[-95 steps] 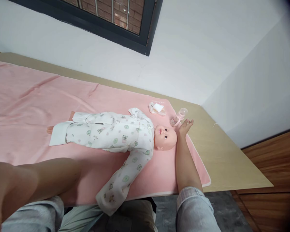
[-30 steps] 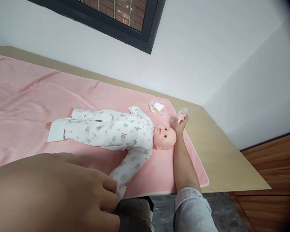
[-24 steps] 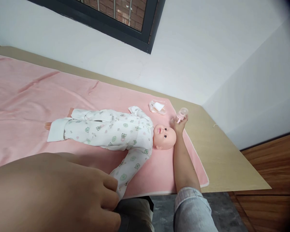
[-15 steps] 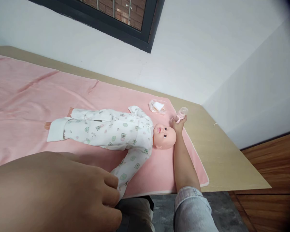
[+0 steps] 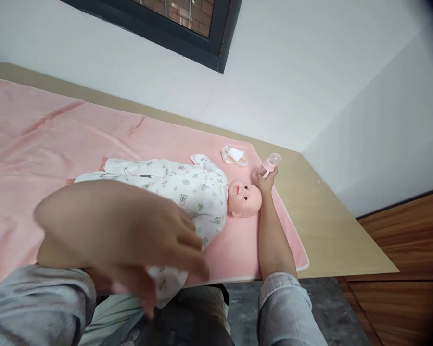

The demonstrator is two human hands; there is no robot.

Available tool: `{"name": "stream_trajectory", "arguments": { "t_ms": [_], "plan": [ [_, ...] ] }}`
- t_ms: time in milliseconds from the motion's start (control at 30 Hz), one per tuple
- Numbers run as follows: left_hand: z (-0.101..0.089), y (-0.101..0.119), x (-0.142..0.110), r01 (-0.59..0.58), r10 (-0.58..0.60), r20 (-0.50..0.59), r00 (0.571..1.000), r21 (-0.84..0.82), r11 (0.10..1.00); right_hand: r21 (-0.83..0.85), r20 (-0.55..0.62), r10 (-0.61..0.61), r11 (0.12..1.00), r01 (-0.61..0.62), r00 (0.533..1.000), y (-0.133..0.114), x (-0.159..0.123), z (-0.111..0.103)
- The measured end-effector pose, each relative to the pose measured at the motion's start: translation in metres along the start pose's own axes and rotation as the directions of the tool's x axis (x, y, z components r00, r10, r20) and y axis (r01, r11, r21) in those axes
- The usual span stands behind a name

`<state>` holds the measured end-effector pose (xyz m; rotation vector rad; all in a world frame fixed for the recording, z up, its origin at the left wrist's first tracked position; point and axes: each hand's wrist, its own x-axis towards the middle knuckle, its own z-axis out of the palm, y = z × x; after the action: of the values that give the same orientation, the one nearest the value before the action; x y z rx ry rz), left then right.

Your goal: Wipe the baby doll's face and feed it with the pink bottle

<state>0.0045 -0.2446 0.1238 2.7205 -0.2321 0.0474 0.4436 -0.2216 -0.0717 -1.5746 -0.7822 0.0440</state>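
Observation:
A bald baby doll (image 5: 245, 199) in a white printed outfit lies on its back on the pink blanket (image 5: 270, 235), head to the right. Beyond its head, my right hand (image 5: 267, 182) is closed round a clear baby bottle (image 5: 273, 160) with a pink ring and a clear cap. The bottle leans to the right; my fingers cover part of its lower body. Close to the camera, my left hand (image 5: 144, 230) is raised over the doll's near side and hides its legs and near sleeve. Its thumb and fingers are apart, somewhat blurred, with nothing seen in them.
A small clear packet with a white label (image 5: 235, 154) lies on the blanket above the doll's head. The wooden table (image 5: 324, 230) borders a white wall with a dark-framed window (image 5: 216, 48). Wood-grain panels (image 5: 411, 240) stand at the right.
My right hand has closed on the baby bottle, which it was only beside at first. My left hand came in over the doll's near sleeve, then lifted and spread its fingers.

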Motion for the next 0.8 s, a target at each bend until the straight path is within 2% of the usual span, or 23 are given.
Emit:
{"name": "stream_trajectory", "arguments": {
  "t_ms": [33,67,100,167,233,300,367,433,500,633,733,800],
  "plan": [
    [-0.01,-0.005,0.007,-0.042,0.05,0.1,0.994,-0.081,0.996,0.01,0.01,-0.008,1.0,0.008,1.0,-0.009,0.0,0.0],
    [-0.017,-0.011,0.014,-0.034,0.053,0.141,0.989,-0.136,0.99,0.029,0.027,-0.019,0.999,0.018,0.999,-0.018,0.001,0.0],
    [-0.022,-0.018,0.021,-0.038,0.062,0.128,0.99,-0.183,0.982,0.057,0.054,-0.035,0.998,0.032,0.998,-0.029,0.002,0.0],
    [-0.027,-0.034,0.032,-0.01,0.004,-0.027,1.0,-0.206,0.978,0.147,0.129,-0.087,0.987,0.067,0.988,-0.053,0.004,0.0],
    [-0.025,-0.05,0.041,0.04,-0.085,-0.23,0.969,-0.192,0.981,0.237,0.216,-0.161,0.966,0.108,0.963,-0.079,0.003,0.001],
    [-0.019,-0.064,0.05,0.11,-0.185,-0.409,0.894,-0.2,0.973,0.29,0.298,-0.235,0.946,0.147,0.925,-0.108,-0.005,0.003],
    [-0.013,-0.076,0.059,0.149,-0.268,-0.552,0.79,-0.25,0.957,0.328,0.39,-0.297,0.929,0.17,0.872,-0.135,-0.018,0.006],
    [-0.006,-0.083,0.066,0.159,-0.326,-0.648,0.689,-0.304,0.939,0.367,0.467,-0.342,0.914,0.173,0.816,-0.158,-0.037,0.013],
    [-0.002,-0.086,0.072,0.158,-0.352,-0.69,0.632,-0.33,0.931,0.393,0.534,-0.37,0.905,0.164,0.76,-0.175,-0.058,0.021],
    [0.0,-0.086,0.076,0.149,-0.338,-0.7,0.629,-0.318,0.936,0.417,0.6,-0.405,0.894,0.162,0.69,-0.193,-0.092,0.038],
    [-0.001,-0.084,0.075,0.201,-0.366,-0.703,0.61,-0.309,0.93,0.415,0.6,-0.424,0.89,0.189,0.679,-0.199,-0.105,0.044],
    [-0.002,-0.083,0.075,0.239,-0.389,-0.71,0.587,-0.307,0.921,0.398,0.593,-0.419,0.895,0.201,0.688,-0.203,-0.11,0.045]
  ]
}}
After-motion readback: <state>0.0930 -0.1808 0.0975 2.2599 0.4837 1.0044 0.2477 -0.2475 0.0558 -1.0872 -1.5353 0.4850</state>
